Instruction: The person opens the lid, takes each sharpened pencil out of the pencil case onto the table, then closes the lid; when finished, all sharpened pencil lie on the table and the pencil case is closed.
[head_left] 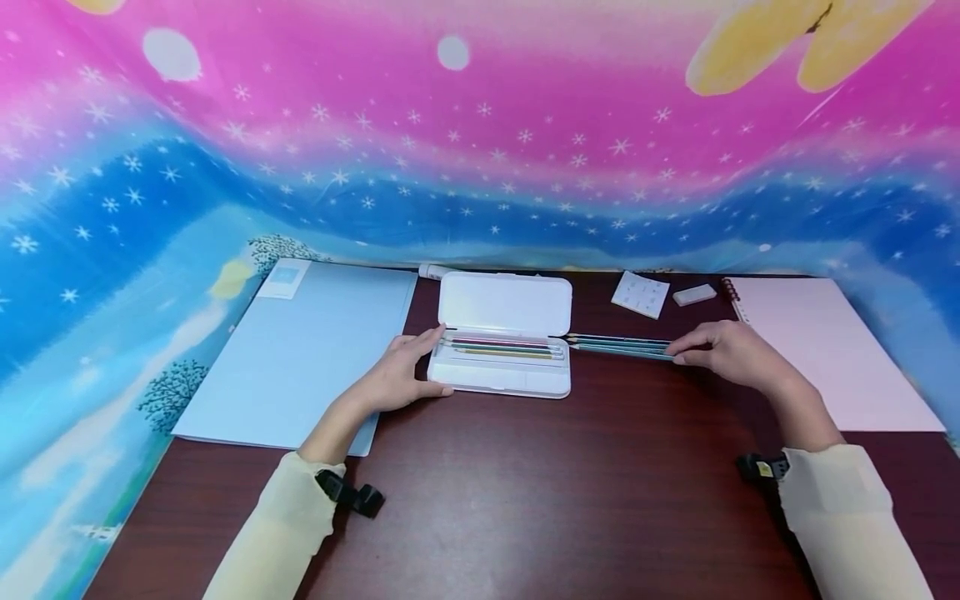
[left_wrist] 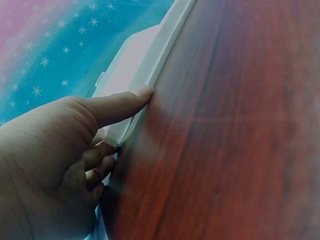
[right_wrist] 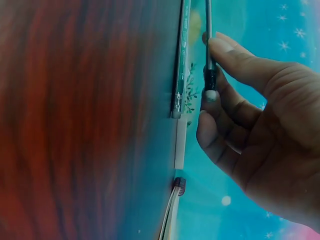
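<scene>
An open white pencil case (head_left: 498, 379) lies on the table, its lid tipped back and several colored pencils (head_left: 502, 346) in its tray. My left hand (head_left: 397, 375) holds the case's left end, thumb along the front edge and fingers toward the back. To the right of the case, green pencils (head_left: 622, 346) lie side by side, tips toward it. With thumb and fingertips, my right hand (head_left: 727, 354) pinches one pencil (right_wrist: 209, 45) near its eraser end. In the right wrist view that pencil is held above another green pencil (right_wrist: 182, 55).
At the left lies a light blue folder (head_left: 330, 350); a pink spiral notebook (head_left: 825, 342) is at the right. Toward the back are a white paper square (head_left: 640, 294), an eraser (head_left: 694, 294) and a white tube (head_left: 432, 272). A patterned cloth (head_left: 480, 150) hangs behind the table.
</scene>
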